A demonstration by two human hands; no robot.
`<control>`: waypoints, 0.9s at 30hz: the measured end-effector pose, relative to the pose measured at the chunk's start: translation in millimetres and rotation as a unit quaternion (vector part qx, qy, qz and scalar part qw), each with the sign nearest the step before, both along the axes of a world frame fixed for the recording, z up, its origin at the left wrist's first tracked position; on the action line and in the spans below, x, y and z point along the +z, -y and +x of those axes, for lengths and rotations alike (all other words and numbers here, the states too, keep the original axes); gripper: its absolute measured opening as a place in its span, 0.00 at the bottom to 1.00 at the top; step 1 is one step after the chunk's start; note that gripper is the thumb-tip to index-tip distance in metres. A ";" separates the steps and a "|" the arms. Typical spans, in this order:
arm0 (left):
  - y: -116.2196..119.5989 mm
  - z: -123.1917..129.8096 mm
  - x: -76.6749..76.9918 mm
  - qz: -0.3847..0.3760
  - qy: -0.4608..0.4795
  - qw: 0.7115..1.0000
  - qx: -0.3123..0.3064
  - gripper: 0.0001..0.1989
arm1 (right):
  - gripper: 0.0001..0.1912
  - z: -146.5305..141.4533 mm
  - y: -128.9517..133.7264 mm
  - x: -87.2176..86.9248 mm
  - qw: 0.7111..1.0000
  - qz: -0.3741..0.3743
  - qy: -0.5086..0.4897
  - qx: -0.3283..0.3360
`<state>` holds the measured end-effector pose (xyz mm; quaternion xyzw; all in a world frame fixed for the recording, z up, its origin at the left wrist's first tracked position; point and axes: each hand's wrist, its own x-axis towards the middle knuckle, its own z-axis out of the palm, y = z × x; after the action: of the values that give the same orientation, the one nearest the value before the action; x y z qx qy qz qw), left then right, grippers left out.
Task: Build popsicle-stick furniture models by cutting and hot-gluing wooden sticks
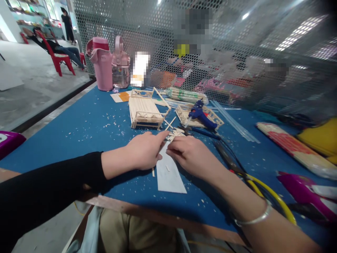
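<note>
Head view's got both hands low over a white paper strip [171,181] on the blue desk [92,147]: left hand [143,151] has its index finger stretched out, while the right hand's [191,153] fingers look bunched together, though honestly I can't tell if either grips a stick. Cut sticks [178,132] sit piled just past them, near the stick-built frame [146,109] and blue glue gun [202,115].

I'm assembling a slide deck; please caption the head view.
Left hand and right hand at a white rectangular paper strip, a pale wooden-stick model beyond, on a blue tabletop.
</note>
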<state>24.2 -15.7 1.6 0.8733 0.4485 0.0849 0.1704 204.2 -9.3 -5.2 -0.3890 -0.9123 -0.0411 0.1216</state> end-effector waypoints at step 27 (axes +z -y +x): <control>-8.0 -3.2 -2.2 -0.016 0.018 1.000 -0.006 0.35 | 0.09 2.6 3.0 -15.2 0.988 -0.018 -0.124 -0.093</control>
<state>21.0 -7.7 -0.6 0.8715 0.4415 0.0925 0.1924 206.8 -12.3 -20.4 -0.4762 -0.8506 0.0131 0.2227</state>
